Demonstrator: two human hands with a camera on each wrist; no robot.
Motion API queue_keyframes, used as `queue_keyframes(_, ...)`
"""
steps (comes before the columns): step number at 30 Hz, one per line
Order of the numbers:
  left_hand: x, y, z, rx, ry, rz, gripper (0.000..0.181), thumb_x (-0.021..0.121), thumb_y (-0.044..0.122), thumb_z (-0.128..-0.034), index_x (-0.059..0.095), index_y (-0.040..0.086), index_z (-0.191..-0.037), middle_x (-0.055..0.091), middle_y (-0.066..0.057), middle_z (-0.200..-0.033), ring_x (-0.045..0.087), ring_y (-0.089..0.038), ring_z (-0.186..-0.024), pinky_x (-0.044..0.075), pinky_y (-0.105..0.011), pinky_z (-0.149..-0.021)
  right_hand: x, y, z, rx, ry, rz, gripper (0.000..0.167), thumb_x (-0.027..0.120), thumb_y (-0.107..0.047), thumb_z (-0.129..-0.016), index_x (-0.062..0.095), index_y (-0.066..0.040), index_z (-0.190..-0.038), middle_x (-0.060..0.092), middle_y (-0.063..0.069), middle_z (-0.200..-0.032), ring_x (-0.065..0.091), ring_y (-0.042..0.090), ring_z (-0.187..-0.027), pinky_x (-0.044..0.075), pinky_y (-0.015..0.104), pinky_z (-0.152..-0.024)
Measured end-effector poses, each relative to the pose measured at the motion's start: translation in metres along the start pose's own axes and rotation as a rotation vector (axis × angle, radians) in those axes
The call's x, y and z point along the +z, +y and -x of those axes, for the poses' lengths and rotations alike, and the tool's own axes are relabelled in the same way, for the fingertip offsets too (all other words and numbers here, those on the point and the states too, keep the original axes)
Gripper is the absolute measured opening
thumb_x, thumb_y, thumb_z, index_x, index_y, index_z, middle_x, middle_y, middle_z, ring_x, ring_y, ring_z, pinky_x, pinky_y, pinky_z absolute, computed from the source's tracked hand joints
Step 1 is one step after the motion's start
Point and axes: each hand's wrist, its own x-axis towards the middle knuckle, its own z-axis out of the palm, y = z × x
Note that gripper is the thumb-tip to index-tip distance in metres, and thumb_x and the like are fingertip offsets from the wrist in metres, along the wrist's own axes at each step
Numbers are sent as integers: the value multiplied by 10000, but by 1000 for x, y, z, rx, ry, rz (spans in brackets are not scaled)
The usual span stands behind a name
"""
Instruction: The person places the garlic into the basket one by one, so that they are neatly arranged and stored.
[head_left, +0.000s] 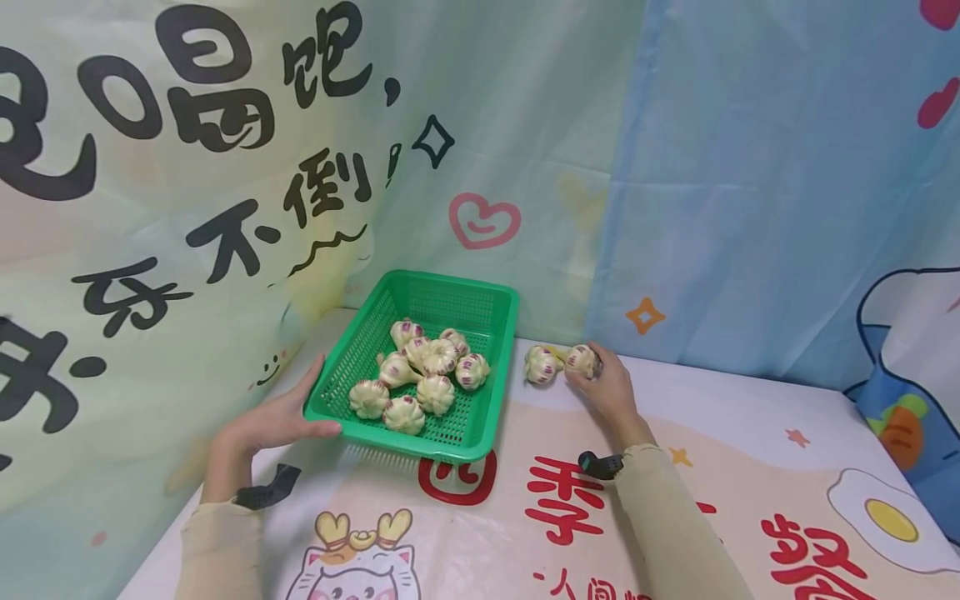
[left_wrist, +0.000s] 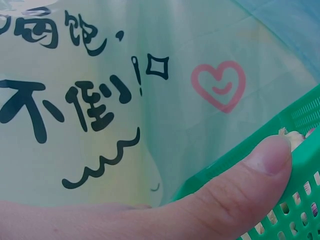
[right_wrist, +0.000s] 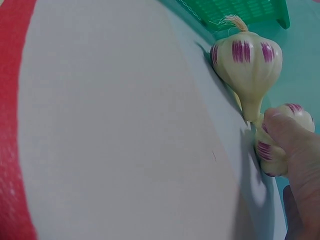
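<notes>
A green plastic basket [head_left: 504,375] holds several garlic bulbs [head_left: 439,357], white with purple streaks. My left hand [head_left: 281,417] grips its near left corner, the thumb [left_wrist: 270,155] lying over the rim in the left wrist view. To the right of the basket, my right hand [head_left: 609,387] holds a garlic bulb [head_left: 582,361] between thumb and fingers. Another garlic bulb [head_left: 541,365] lies on the table beside it; in the right wrist view this bulb [right_wrist: 247,65] has its stem toward the held one. Part of the held bulb [right_wrist: 272,155] is hidden by the thumb.
A printed cloth with red characters [head_left: 564,500] covers the table [head_left: 750,417]. Behind the basket hangs a pale blue-green curtain [head_left: 540,125], and a printed curtain with black characters [head_left: 225,242] stands close on the left.
</notes>
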Motion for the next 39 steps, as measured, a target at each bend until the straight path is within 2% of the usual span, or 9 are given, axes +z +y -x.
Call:
queue_keyframes(10, 0, 1, 0, 19, -4, 6, 1171, 741, 296, -805, -180, 111, -1504, -132, -237, -1569, 1, -456, -1434, 134, -633, -1095, -3, 4, 3, 23, 16, -15, 747, 693, -318, -854, 343, -54, -1459, 405, 224, -1438, 374, 388, -1328, 312, 508, -1086)
queue_keyframes(24, 0, 3, 1, 9, -1, 5, 1171, 745, 289, -801, -171, 97, -1505, -118, -244, -1569, 14, -467, -1430, 140, -639, -1091, -6, 5, 9, 1, 41, -58, 732, 711, -276, -848, 361, -42, -1447, 433, 214, -1416, 415, 369, -1306, 351, 474, -1073)
queue_keyframes(31, 0, 4, 3, -36, 2, -38, 1162, 742, 336, -801, -153, 129, -1514, -86, -237, -1576, 75, -474, -1423, 181, -637, -1084, -7, 5, 12, 19, 43, -112, 708, 705, -239, -859, 359, -30, -1439, 442, 195, -1397, 413, 342, -1317, 371, 438, -1073)
queue_keyframes(39, -1, 2, 2, -34, 2, -52, 1159, 731, 356, -809, -165, 130, -1510, -101, -238, -1574, 67, -479, -1422, 176, -639, -1084, -10, 1, 21, 1, 55, -142, 718, 704, -242, -861, 351, -37, -1452, 439, 193, -1397, 415, 342, -1314, 367, 428, -1077)
